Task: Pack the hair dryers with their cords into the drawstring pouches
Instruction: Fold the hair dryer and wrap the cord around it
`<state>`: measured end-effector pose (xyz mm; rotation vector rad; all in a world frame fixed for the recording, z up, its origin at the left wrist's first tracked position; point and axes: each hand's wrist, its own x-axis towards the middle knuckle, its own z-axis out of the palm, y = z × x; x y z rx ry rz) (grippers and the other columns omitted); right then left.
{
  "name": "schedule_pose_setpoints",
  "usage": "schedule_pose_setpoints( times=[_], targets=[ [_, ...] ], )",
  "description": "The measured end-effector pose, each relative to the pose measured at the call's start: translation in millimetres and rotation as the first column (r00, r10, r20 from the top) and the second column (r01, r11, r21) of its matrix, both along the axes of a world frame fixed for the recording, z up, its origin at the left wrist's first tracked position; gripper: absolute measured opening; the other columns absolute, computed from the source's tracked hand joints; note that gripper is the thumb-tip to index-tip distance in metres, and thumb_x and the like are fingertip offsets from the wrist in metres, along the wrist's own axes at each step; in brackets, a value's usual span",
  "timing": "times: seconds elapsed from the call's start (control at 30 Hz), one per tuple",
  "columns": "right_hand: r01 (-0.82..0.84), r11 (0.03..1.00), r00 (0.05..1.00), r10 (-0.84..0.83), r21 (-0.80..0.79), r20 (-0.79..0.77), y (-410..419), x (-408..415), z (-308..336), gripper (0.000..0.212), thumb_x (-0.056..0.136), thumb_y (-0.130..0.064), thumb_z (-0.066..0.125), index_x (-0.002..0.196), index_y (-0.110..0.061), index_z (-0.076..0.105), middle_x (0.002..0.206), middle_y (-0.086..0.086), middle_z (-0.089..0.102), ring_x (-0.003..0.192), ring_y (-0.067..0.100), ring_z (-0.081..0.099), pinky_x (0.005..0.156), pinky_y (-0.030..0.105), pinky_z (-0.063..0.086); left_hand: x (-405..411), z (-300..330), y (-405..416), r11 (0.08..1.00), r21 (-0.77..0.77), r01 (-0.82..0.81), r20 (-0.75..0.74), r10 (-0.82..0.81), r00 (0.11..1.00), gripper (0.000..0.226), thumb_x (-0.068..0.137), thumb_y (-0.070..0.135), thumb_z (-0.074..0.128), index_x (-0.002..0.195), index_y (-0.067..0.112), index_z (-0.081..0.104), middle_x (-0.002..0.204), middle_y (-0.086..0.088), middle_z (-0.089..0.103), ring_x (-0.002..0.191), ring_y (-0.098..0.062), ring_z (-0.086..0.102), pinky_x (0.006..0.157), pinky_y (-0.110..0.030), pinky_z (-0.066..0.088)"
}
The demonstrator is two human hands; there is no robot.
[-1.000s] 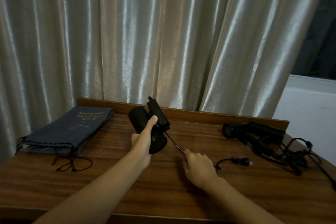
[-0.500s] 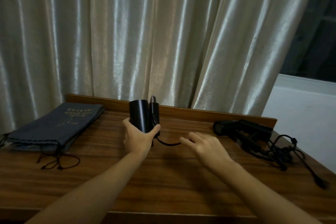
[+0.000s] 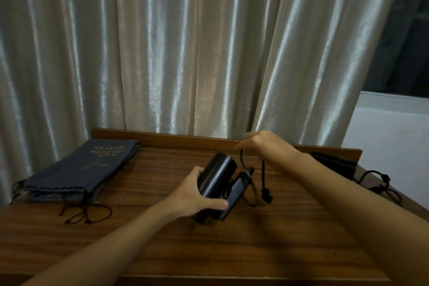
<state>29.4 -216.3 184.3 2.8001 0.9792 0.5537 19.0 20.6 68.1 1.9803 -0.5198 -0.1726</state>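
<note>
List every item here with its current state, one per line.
Left hand: grips the hair dryer.
Hair dryer: folded, tilted, held at the table.
Right hand: pinches the cord, raised.
Cord: lifted, plug dangling.
Pouches: flat, stacked, unfilled.
Second dryer: lying unpacked, cord loose.

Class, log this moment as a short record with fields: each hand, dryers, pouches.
left hand: grips folded black hair dryer on the table
right hand: pinches its cord, lifted, plug dangling
second dryer: far right, cord loose
pouches: stacked flat at left, drawstrings trailing
packed: none yet
</note>
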Motion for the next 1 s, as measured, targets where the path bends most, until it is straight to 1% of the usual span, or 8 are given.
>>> schedule_pose_setpoints(
  times=[0.17,0.3,0.43,0.53,0.63,0.7,0.87,1.0],
  targets=[
    [0.023,0.968,0.999,-0.012,0.249,-0.045,-10,5,14,0.019,0.094,-0.012,0.063,0.11,-0.012,0.074,0.101,0.005,0.073,0.092,0.016,0.069,0.086,0.034,0.055,-20,-19,1,0.999,0.027,0.033,-0.083,-0.031,0.996,0.087,0.049,0.05,0.092,0.12,0.045,0.041,0.12,0.01,0.057,0.105,-0.009,0.062,0.087,-0.031,0.056],
    [0.0,0.962,0.996,0.024,0.272,-0.083,-6,1,8,0.014,0.094,-0.014,0.064,0.1,-0.009,0.075,0.093,0.004,0.074,0.088,0.015,0.069,0.082,0.037,0.054,-30,-27,-2,0.977,-0.164,-0.136,-0.186,0.105,0.977,0.088,0.047,0.054,0.091,0.119,0.041,0.042,0.116,0.008,0.058,0.1,-0.011,0.063,0.074,-0.026,0.055],
    [0.007,0.971,0.992,0.023,0.237,-0.125,-3,-8,-1,0.016,0.096,-0.016,0.06,0.103,-0.011,0.074,0.096,0.001,0.072,0.087,0.01,0.066,0.082,0.031,0.052,-32,-21,-7,0.807,-0.431,-0.404,-0.376,0.246,0.893,0.083,0.048,0.055,0.085,0.117,0.035,0.044,0.11,0.0,0.061,0.094,-0.019,0.065,0.068,-0.035,0.057],
    [-0.06,0.97,0.992,0.085,0.235,-0.098,10,-18,-12,0.013,0.096,-0.016,0.061,0.103,-0.014,0.072,0.089,-0.017,0.059,0.074,-0.01,0.052,0.073,0.014,0.042,-26,-12,-12,0.71,-0.49,-0.506,-0.39,0.341,0.855,0.073,0.059,0.049,0.082,0.116,0.033,0.039,0.105,0.003,0.058,0.088,-0.014,0.061,0.058,-0.025,0.046],
    [-0.171,0.952,0.977,0.197,0.254,-0.078,29,-28,-18,0.012,0.095,-0.011,0.062,0.1,-0.014,0.072,0.092,-0.015,0.063,0.081,-0.007,0.058,0.074,0.014,0.046,-21,-9,-14,0.717,-0.481,-0.504,-0.357,0.365,0.86,0.072,0.063,0.047,0.084,0.118,0.03,0.04,0.104,0.004,0.058,0.089,-0.012,0.06,0.059,-0.022,0.044],
    [-0.21,0.951,0.97,0.232,0.225,-0.075,41,-31,-20,0.013,0.094,-0.008,0.061,0.1,-0.011,0.073,0.096,-0.004,0.069,0.089,0.007,0.064,0.08,0.027,0.053,-22,-11,-17,0.708,-0.489,-0.51,-0.362,0.368,0.857,0.071,0.064,0.047,0.083,0.117,0.03,0.04,0.105,0.002,0.059,0.09,-0.014,0.061,0.06,-0.023,0.045],
    [-0.291,0.922,0.941,0.325,0.256,-0.099,60,-38,-26,0.014,0.098,-0.008,0.057,0.1,-0.01,0.071,0.092,0.001,0.067,0.084,0.012,0.064,0.074,0.035,0.053,-19,-10,-22,0.645,-0.524,-0.556,-0.415,0.377,0.828,0.061,0.072,0.044,0.078,0.118,0.024,0.043,0.103,-0.004,0.062,0.088,-0.018,0.063,0.063,-0.028,0.046],
    [-0.244,0.889,0.958,0.283,0.388,-0.048,67,-35,-30,0.013,0.099,-0.011,0.055,0.1,-0.012,0.067,0.083,-0.005,0.065,0.075,0.005,0.059,0.068,0.034,0.052,-22,-11,-16,0.75,-0.472,-0.464,-0.334,0.335,0.881,0.069,0.061,0.056,0.079,0.115,0.028,0.047,0.105,0.0,0.064,0.091,-0.015,0.065,0.064,-0.024,0.048]
  ],
)
